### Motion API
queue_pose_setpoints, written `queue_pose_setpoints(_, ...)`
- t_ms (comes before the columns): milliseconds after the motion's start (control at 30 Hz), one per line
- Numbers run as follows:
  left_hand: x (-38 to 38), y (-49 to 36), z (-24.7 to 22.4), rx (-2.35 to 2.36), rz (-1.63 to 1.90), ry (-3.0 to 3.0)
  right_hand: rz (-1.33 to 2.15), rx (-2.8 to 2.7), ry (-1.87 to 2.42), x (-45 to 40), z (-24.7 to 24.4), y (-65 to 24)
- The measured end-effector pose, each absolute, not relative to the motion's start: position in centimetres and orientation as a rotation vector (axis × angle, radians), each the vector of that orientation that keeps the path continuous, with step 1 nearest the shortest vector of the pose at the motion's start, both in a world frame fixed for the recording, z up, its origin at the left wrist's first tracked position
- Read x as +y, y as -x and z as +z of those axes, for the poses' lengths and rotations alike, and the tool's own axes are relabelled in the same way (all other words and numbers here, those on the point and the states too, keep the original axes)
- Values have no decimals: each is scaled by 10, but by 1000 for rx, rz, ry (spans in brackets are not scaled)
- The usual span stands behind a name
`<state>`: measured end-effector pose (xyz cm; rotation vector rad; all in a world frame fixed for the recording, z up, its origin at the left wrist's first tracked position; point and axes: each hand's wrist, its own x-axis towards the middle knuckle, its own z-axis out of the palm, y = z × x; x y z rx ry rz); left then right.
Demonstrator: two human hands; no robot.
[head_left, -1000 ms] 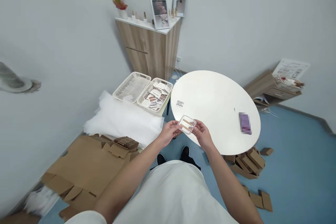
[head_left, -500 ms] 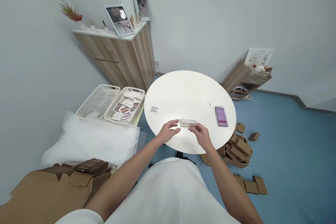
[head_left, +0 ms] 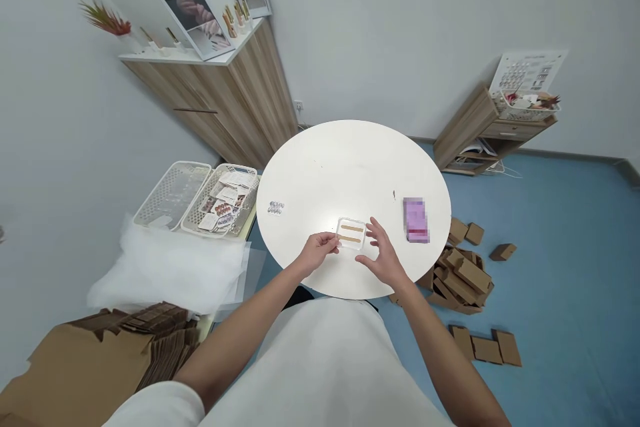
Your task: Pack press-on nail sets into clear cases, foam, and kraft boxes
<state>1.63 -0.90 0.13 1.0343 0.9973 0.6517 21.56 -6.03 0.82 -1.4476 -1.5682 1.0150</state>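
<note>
Head view: clear plastic case (head_left: 351, 233) with two brown strips lies flat on the round white table (head_left: 350, 167), near its front edge. Left hand (head_left: 316, 250) pinches the case's left edge. Right hand (head_left: 383, 253) is loosely spread, holding nothing, fingertips just beside the case's right edge. Purple box (head_left: 415, 219) right of it, small pack (head_left: 276, 207) left, both apart.

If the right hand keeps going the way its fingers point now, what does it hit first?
The right hand points up-left toward the clear plastic case on the round table, whose other edge the left hand pinches. It would probably meet that case first; the fingertips look almost on it.
</note>
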Motion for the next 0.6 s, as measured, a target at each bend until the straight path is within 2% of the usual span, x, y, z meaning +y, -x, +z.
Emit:
queue_pose_setpoints(233, -6, -25, 1, 933, 624, -1074, 896, -1728, 1400, -49, 9, -229)
queue_pose_setpoints(600, 12, -39, 3, 797, 584, -1107, 1150, -1447, 1348, -41, 1, -231)
